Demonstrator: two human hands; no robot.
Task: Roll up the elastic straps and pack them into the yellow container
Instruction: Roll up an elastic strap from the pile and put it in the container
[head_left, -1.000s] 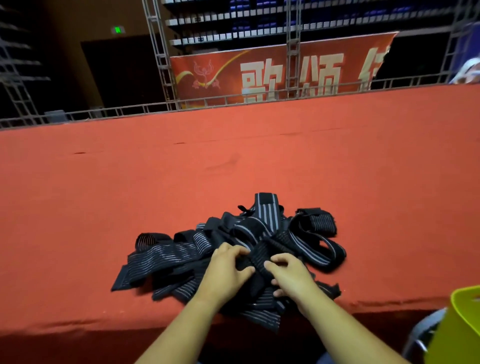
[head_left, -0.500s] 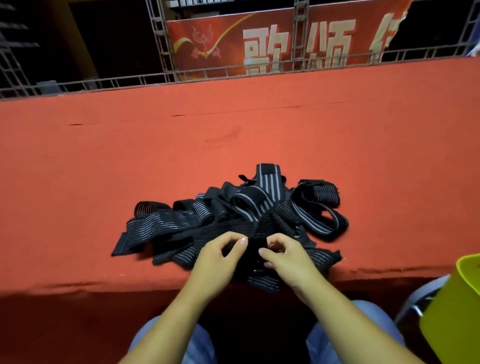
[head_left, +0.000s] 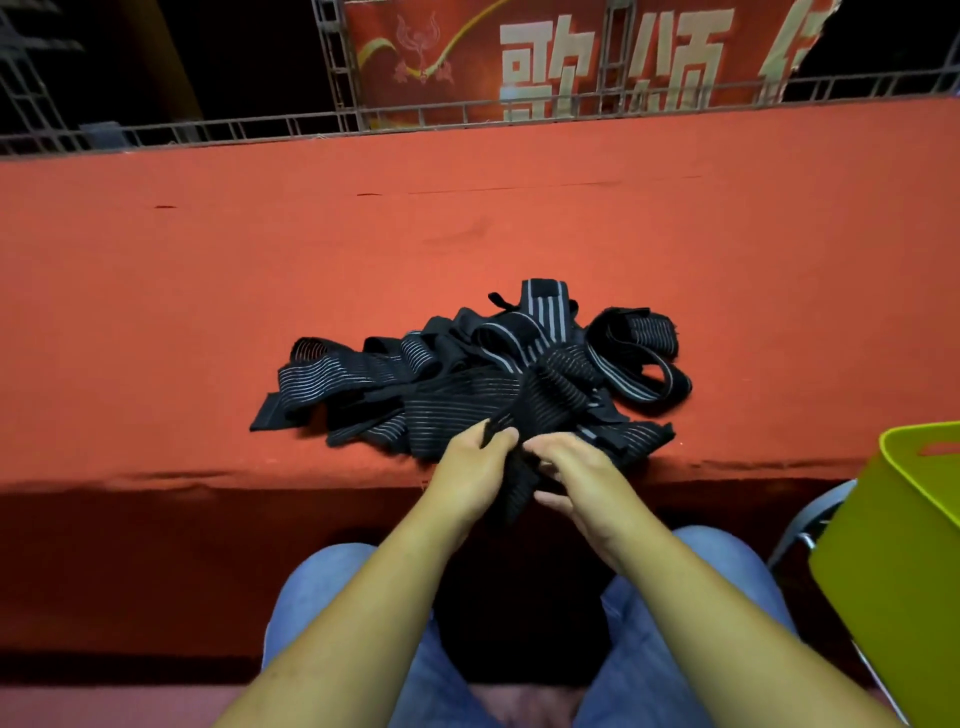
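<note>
Left hand (head_left: 470, 470) and right hand (head_left: 576, 478), fingers curled, pinch one elastic strap (head_left: 545, 400) at its near end. Long axis runs away from grip into pile (head_left: 395, 379). Banner (head_left: 467, 52) beyond reads 歌颂.

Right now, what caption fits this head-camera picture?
Left hand and right hand grip a black elastic strap from the pile on the red table, yellow container nearby.

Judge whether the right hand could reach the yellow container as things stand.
Probably yes: nothing lies between the right hand and the yellow container beside it, though that hand grips a strap.
</note>
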